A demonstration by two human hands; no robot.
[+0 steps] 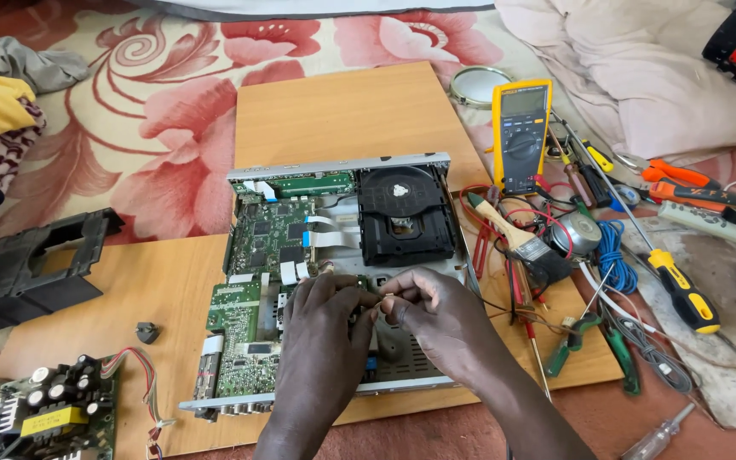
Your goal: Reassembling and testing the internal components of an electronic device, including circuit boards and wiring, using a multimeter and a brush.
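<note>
An opened disc player chassis (338,166) lies on a wooden board (342,106), showing green circuit boards (270,234) and a black disc drive (402,213). My left hand (321,341) and my right hand (436,315) meet over the chassis's near middle. Their fingertips pinch something small and pale between them. I cannot tell what the small part is. A thin wire seems to run from my right fingers toward the right.
A yellow multimeter (521,132) and a paintbrush (517,234) lie right of the chassis, with a blue wire coil (613,255), screwdrivers (683,290) and pliers (683,179). A black plastic frame (31,268) and a loose power board (48,413) sit at left. A magnifier (477,85) lies beyond.
</note>
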